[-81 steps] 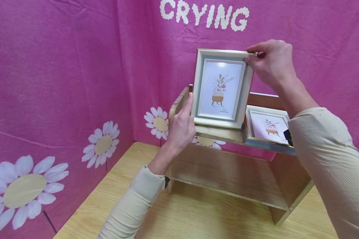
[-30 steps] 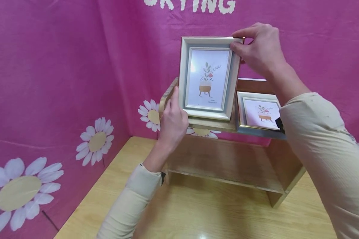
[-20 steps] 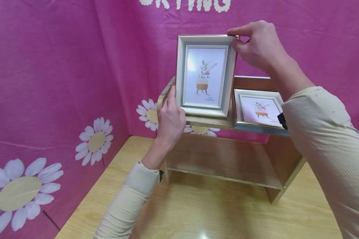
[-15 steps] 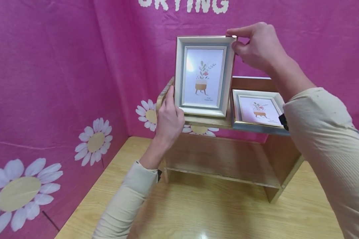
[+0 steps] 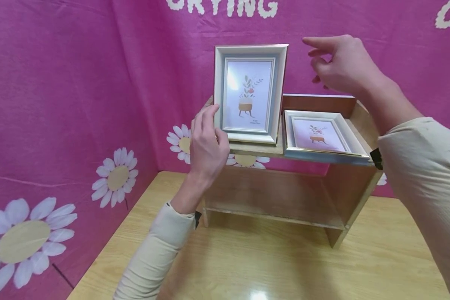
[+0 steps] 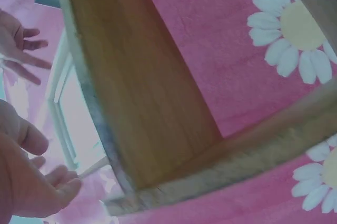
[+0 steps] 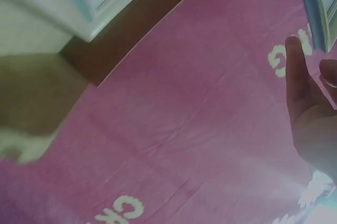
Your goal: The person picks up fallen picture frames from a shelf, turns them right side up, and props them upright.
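Observation:
An upright picture frame (image 5: 249, 93) with a plant print stands on the left part of a small wooden shelf's top. My left hand (image 5: 208, 146) is at its lower left edge, fingers relaxed; whether they touch it I cannot tell. My right hand (image 5: 345, 64) is in the air to the right of the frame, apart from it, index finger extended and the others loosely bent. A second, matching picture frame (image 5: 350, 135) lies face up on the right part of the shelf top. The left wrist view shows both hands, with the upright frame (image 6: 79, 119) behind the shelf board.
The wooden shelf unit (image 5: 273, 193) has a lower board and stands on a wood-grain table (image 5: 285, 271). A pink cloth backdrop (image 5: 71, 83) with daisies and white letters hangs close behind and to the left. The shelf's right side panel (image 5: 356, 200) stands below the lying frame.
My right hand has let go of the upright frame's top right corner and moved right. My left hand's fingers have loosened at the lower left edge. The frame stays upright.

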`<state>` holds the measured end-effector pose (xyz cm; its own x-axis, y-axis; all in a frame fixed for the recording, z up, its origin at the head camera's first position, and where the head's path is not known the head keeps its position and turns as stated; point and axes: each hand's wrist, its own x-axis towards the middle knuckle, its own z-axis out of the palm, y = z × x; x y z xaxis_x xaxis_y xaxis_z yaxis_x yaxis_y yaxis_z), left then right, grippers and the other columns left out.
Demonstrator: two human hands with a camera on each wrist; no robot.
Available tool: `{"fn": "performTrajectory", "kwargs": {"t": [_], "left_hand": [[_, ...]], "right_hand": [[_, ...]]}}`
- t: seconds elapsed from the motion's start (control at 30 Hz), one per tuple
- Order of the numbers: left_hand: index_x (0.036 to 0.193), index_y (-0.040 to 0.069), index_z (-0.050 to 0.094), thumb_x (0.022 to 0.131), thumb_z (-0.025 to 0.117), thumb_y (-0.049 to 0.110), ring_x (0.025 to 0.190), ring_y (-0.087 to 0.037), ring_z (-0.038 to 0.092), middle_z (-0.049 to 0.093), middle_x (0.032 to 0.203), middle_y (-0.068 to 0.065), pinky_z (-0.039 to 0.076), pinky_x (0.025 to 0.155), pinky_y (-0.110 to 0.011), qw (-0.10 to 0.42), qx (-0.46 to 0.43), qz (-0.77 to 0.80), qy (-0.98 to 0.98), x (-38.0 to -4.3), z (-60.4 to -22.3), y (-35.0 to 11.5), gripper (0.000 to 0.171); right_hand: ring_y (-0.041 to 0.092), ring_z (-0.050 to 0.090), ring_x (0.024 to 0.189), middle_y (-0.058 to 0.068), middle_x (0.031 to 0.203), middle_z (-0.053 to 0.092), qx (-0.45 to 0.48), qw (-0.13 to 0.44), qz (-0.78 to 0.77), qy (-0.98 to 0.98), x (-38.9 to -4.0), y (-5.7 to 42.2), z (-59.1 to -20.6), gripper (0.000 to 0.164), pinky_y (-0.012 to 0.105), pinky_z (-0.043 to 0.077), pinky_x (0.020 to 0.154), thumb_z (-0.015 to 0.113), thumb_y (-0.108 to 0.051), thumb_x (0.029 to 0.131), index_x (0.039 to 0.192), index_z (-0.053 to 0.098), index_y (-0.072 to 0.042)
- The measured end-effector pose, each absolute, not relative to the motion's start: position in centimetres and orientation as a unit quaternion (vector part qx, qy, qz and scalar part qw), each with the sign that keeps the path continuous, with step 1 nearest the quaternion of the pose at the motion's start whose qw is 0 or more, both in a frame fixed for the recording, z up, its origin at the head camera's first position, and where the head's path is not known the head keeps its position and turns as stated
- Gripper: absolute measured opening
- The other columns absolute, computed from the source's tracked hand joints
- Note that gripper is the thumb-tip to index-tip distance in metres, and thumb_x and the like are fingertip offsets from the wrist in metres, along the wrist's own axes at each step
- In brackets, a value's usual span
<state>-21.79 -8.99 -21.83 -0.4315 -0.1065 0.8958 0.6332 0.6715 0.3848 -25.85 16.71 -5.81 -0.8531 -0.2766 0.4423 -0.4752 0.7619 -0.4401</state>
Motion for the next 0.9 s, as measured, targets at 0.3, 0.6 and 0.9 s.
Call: {"fn": "performTrajectory", "kwargs": {"t": [0.3,0.6,0.9], "left_hand": [[0.118,-0.007,0.061,0.086,0.048,-0.012,0.099,-0.027,0.063,0.065,0.113,-0.020,0.054,0.082,-0.022,0.421,-0.279,-0.454,-0.734,-20.7,-20.0,-5.4,0.035],[0.139,0.005,0.050,0.091,0.051,-0.002,0.128,-0.027,0.056,0.055,0.141,-0.011,0.049,0.103,-0.027,0.111,-0.247,-0.563,-0.781,-19.6,-18.9,-1.1,0.049],[0.145,0.008,0.045,0.096,0.050,0.001,0.092,-0.018,0.064,0.061,0.131,-0.017,0.052,0.077,-0.025,0.093,-0.232,-0.511,-0.823,-19.2,-19.3,0.5,0.051]], "right_hand": [[0.009,0.059,0.048,0.023,0.089,0.072,0.166,0.168,0.225,-0.945,-23.9,21.5,-7.4,0.054,0.024,0.041,0.044,0.045,-0.016,0.095,0.150,0.045,-0.016],[0.024,0.067,0.060,0.030,0.130,0.058,0.117,0.086,0.228,-0.963,-21.4,25.0,-10.9,0.059,0.033,0.052,0.046,0.045,-0.015,0.098,0.155,0.034,-0.014],[0.025,0.063,0.067,0.033,0.120,0.062,0.137,0.058,0.196,-0.969,-20.1,25.7,-14.7,0.060,0.032,0.050,0.051,0.050,-0.014,0.096,0.153,0.034,-0.002]]}}
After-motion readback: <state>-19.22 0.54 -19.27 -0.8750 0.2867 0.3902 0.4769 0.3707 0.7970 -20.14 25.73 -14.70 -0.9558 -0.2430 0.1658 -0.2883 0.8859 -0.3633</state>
